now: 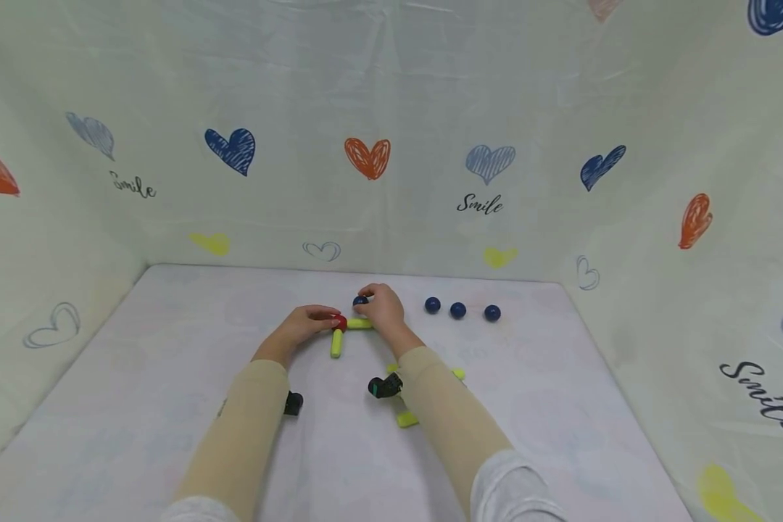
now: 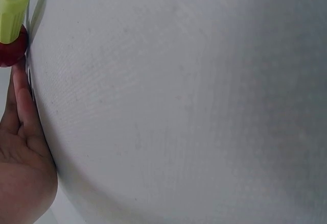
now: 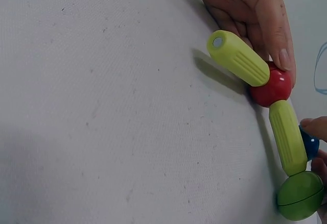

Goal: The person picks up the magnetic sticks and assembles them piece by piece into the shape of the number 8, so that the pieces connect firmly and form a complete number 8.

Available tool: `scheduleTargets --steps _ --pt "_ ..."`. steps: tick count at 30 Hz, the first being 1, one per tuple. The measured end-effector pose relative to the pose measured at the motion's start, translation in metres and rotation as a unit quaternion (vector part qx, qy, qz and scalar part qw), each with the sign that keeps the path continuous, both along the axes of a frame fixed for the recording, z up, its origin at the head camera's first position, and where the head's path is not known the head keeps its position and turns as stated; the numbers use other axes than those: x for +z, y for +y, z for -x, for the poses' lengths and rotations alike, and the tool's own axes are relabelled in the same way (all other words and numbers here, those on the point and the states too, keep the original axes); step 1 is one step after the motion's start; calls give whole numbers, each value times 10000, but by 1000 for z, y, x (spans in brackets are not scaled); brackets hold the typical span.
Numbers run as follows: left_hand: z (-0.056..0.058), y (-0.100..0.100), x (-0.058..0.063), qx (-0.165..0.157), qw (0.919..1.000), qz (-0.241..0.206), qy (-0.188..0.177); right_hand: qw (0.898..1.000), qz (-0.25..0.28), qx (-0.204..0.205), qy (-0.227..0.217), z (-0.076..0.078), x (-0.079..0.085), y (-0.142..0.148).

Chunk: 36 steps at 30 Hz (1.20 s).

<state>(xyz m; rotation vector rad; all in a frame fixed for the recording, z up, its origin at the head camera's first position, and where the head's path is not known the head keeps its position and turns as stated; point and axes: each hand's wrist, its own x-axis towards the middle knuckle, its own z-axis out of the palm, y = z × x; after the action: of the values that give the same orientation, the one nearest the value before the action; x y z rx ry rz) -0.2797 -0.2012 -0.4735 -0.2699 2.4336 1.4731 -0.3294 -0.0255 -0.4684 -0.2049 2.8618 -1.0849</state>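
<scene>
With thumb and fingers, my left hand (image 1: 298,325) pinches a red magnetic ball (image 3: 275,88). Two yellow-green magnetic sticks join that ball: one stick (image 1: 336,344) points toward me, its free end showing a round metal tip in the right wrist view. The other stick (image 3: 287,138) runs to the right and ends at a green ball (image 3: 300,197). My right hand (image 1: 386,313) pinches a dark blue ball (image 1: 360,300) just behind this second stick. In the head view the right hand hides the green ball.
Three dark blue balls, among them the nearest one (image 1: 433,305), lie in a loose row at the back right. More yellow-green sticks (image 1: 407,419) are partly covered by my right forearm. Black wrist cameras (image 1: 385,386) sit at both forearms. A heart-printed curtain (image 1: 417,217) stands behind the table.
</scene>
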Motion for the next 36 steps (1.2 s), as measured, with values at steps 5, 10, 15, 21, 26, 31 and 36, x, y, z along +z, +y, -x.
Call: scheduleTargets --steps 5,10,15,21,26,31,36 --pt "-1 2 0 -9 10000 -2 26 9999 26 0 -112 3 -3 1" --pt "-2 2 0 7 10000 91 18 9999 98 27 -134 3 -14 3" --pt "-2 1 0 -24 10000 38 38 9998 178 35 -79 0 -16 3" --pt "0 -1 -2 -136 9999 30 75 9998 179 65 -69 1 -17 3" --pt "0 -2 -2 -283 9996 44 33 9996 274 54 -55 2 -16 4" --pt "-1 -2 0 -355 9993 75 -6 9987 499 9 -101 1 -9 6" --pt "-1 -2 0 -422 9991 36 -5 9981 592 57 -172 0 0 8"
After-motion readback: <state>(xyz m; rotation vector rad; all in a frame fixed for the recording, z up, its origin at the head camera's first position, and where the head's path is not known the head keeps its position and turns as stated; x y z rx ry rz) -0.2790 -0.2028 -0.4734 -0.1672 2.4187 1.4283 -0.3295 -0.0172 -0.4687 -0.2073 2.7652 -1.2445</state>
